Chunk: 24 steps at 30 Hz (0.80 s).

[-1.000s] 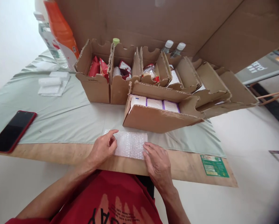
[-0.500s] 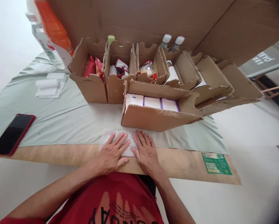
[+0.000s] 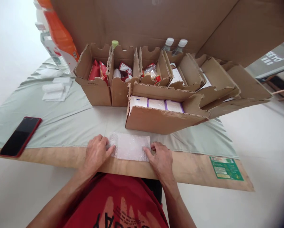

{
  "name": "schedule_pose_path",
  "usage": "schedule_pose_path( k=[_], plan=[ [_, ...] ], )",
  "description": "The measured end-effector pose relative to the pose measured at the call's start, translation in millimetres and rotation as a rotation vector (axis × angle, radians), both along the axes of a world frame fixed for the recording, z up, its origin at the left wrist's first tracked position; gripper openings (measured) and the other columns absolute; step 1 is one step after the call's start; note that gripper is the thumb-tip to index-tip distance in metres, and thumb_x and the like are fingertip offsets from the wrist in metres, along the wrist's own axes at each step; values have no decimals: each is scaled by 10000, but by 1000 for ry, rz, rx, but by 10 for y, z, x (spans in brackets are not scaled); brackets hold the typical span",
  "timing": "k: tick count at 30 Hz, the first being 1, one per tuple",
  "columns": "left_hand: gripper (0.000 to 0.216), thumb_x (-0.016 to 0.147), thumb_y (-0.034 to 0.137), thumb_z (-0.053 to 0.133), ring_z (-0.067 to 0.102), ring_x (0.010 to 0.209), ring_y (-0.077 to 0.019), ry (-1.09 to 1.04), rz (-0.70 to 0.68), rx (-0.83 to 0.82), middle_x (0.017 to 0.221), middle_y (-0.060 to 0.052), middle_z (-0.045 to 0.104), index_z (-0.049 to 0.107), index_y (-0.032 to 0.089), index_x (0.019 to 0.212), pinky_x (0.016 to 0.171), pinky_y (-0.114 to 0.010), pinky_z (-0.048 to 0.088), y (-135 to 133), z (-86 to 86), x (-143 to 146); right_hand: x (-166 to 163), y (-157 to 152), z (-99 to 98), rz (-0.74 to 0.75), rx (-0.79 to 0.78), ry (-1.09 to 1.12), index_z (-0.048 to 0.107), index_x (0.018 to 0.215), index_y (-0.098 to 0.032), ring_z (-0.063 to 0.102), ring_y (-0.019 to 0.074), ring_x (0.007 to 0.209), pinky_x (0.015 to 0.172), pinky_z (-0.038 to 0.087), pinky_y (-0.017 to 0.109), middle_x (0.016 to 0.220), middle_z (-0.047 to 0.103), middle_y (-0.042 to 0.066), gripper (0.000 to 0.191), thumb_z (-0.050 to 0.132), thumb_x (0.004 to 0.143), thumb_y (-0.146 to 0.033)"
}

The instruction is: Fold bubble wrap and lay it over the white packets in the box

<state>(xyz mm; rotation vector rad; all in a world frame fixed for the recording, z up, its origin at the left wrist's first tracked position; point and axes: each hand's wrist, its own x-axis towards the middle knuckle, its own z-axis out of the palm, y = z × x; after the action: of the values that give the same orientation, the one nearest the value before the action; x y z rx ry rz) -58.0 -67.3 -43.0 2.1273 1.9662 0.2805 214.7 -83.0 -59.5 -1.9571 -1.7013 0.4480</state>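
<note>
A flat, folded piece of bubble wrap (image 3: 132, 146) lies at the table's front edge, partly on the green cloth and partly on bare wood. My left hand (image 3: 96, 152) grips its left edge, thumb against the curled fingers. At the opposite edge, my right hand (image 3: 161, 157) holds the bubble wrap between thumb and bent fingers. Just behind it stands a long cardboard box (image 3: 165, 122) with white packs edged in purple (image 3: 157, 104) inside.
To the left lies a phone in a red case (image 3: 20, 136); behind it are more folded bubble wrap pieces (image 3: 54, 91). Several cardboard bins (image 3: 99, 93) with packets line the back, orange bottle (image 3: 62, 38) beside them. A green label (image 3: 226, 167) sticks to the wood at right.
My hands were lying flat on the bubble wrap with fingers spread. They have since moved apart to its left and right edges, and the fingers have closed there. The view has shifted slightly.
</note>
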Motion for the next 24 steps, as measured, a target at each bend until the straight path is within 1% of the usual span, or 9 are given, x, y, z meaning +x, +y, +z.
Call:
schedule_pose_path(
  k=[3,5,8,10,13,16,18,21,24],
  plan=[
    [128,893,247,573,647,884,-253,-86,-1,23,861,-68,666,610,213,775,815,-363,484,-47,-27,73,-51,-32,-6,-22,-1,78,579,766,-233,609,210,680,691,443,343,721,666,36,386,547,899,-593],
    [118,894,242,538,652,865,-228,-162,39,36,877,-52,682,576,228,784,806,-345,484,-93,-17,69,-35,-88,-12,-46,-16,143,583,816,-233,593,178,591,610,456,306,657,640,2,367,564,897,-591],
    [105,892,315,535,619,655,-183,-328,129,-49,733,6,657,548,241,820,685,-317,476,-144,4,22,3,-166,-36,-75,-29,225,600,914,-220,628,169,589,588,510,288,689,673,7,377,584,896,-596],
    [151,868,372,566,593,582,-165,-462,187,-144,714,30,644,566,236,933,641,-309,474,-158,-1,-5,27,-203,-44,-86,-44,278,611,1069,-197,668,180,635,624,553,302,764,718,33,439,602,890,-597],
    [419,831,393,595,629,658,-165,-662,234,-204,870,-1,675,542,212,1205,666,-314,499,-159,-42,-20,77,-230,-25,-93,-80,369,550,1321,-169,701,193,696,691,590,339,892,757,71,631,658,849,-573],
    [501,828,377,575,612,659,-156,-739,210,-219,864,4,652,531,213,1299,642,-298,485,-138,-83,-9,145,-210,-3,-58,-113,413,512,1405,-158,704,193,723,714,591,352,924,758,79,664,639,848,-496],
    [407,823,369,560,575,612,-147,-728,185,-223,768,29,617,607,221,1199,611,-283,461,-112,-87,14,181,-173,-1,-8,-140,417,502,1426,-158,689,184,702,683,580,338,890,750,61,639,611,860,-435],
    [233,811,369,541,548,581,-150,-703,148,-222,652,34,589,680,221,925,575,-272,437,-86,-44,63,208,-132,28,42,-146,399,509,1433,-164,660,169,651,625,562,314,851,730,38,618,599,861,-379],
    [215,831,363,526,579,598,-154,-719,130,-173,686,7,651,682,215,826,567,-271,457,-132,97,86,229,-171,190,86,-53,360,530,1424,-176,652,153,642,626,566,291,842,715,24,563,591,893,-354]
  ],
)
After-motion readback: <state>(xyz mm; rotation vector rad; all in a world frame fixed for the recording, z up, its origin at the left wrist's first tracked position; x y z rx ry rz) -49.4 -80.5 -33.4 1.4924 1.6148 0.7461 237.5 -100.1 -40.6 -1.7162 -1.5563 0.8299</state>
